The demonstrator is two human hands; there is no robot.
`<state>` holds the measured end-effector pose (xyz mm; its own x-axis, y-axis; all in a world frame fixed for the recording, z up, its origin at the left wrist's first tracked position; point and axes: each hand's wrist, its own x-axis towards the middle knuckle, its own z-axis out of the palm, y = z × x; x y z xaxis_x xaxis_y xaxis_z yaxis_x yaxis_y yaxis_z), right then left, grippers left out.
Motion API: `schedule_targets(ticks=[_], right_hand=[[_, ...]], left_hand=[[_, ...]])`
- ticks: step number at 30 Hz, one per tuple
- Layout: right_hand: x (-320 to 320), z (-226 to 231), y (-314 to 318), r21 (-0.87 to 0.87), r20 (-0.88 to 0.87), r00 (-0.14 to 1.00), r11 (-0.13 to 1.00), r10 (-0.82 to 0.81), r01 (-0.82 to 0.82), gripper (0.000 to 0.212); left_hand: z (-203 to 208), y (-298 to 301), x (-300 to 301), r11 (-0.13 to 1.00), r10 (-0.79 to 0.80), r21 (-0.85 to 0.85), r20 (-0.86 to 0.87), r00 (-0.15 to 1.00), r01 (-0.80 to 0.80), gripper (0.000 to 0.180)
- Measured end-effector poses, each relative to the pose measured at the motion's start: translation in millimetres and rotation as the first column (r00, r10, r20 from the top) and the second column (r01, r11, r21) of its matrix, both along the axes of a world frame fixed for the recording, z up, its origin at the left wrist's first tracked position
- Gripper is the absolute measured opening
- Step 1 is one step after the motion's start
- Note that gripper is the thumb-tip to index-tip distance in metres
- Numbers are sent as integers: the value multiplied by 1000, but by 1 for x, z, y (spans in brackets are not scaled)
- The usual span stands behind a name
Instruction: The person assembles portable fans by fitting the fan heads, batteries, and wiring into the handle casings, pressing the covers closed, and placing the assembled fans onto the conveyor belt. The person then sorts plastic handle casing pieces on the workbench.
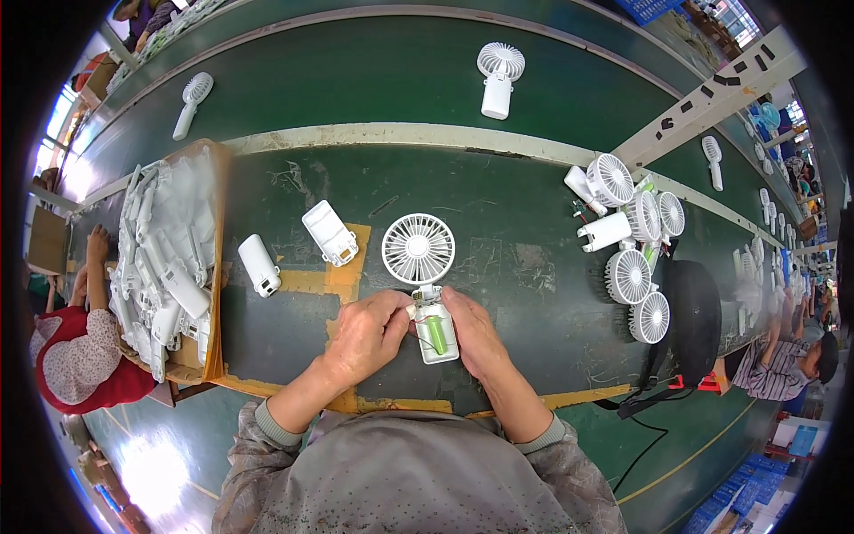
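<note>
A small white handheld fan [418,249] lies face up before me, its round grille pointing away from me. The handle is uncovered, and a green battery cell [436,335] with thin wires shows inside it. My left hand [366,331] pinches at the left side of the handle's top, close to the wires; what its fingertips hold is too small to make out. Along the handle's right edge, my right hand [476,334] grips the fan. Two white handle covers, one upright-tilted [329,233] and one farther left [259,265], lie on the bench.
A cardboard box [216,267] full of white plastic handle parts stands at the left. Several fans [630,276] are heaped at the right, next to a black bag [694,307]. Beyond a pale rail, a green belt [356,80] carries finished-looking fans [498,78]. A slanted metal post [712,93] rises at right; co-workers sit on both sides.
</note>
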<state>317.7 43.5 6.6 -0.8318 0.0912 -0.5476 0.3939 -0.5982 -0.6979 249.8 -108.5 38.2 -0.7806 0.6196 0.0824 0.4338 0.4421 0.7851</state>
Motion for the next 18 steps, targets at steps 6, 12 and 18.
schedule_targets(ticks=[6,12,18], right_hand=[[1,-6,1,-15,-23,1000,1000,4,-5,36],[1,-8,1,57,-19,999,998,29,-28,33],[3,-10,0,126,-31,999,992,35,-31,33]], left_hand=[[-7,2,-1,1000,1,9,24,1000,-1,7],[-13,3,-1,1000,-10,-11,-53,999,9,7],[-12,4,1,1000,8,-1,-42,999,-8,8]])
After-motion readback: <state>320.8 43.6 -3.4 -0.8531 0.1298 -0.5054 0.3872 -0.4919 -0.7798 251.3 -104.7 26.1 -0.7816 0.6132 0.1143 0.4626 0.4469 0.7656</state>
